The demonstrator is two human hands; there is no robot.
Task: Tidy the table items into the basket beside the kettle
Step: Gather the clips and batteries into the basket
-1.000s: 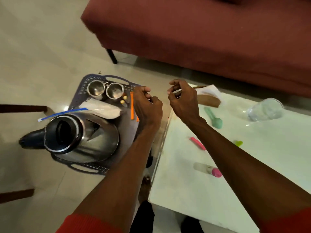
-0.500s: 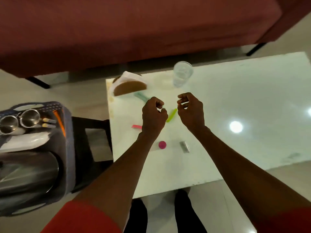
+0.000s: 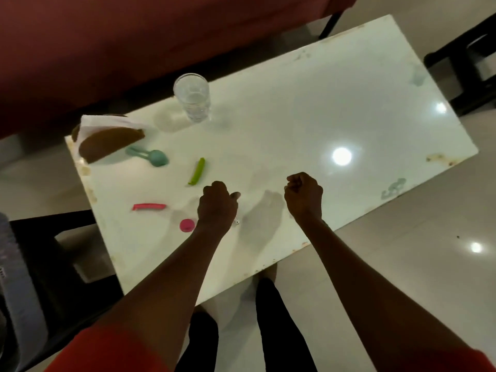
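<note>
On the white table [image 3: 349,103] lie a green clip [image 3: 197,171], a pink clip [image 3: 149,206], a teal spoon [image 3: 149,156] and a small bottle with a pink cap [image 3: 187,225]. A clear glass [image 3: 192,98] and a brown napkin holder [image 3: 110,140] stand at the far left. My left hand [image 3: 217,205] hovers just right of the pink cap, fingers curled and thumb out, with nothing visible in it. My right hand [image 3: 303,196] is a fist over bare table and holds nothing. Only an edge of the grey basket [image 3: 16,291] shows at the far left.
A red sofa [image 3: 134,36] runs along the table's far side. The basket sits on a dark stool [image 3: 48,237] left of the table. A black chair [image 3: 469,63] stands at the upper right. A tiny silver item [image 3: 237,222] peeks out beside my left wrist.
The view has swung from the basket and kettle to the table. Both hands left the basket side and now hang over the table's near middle, fingers curled tighter.
</note>
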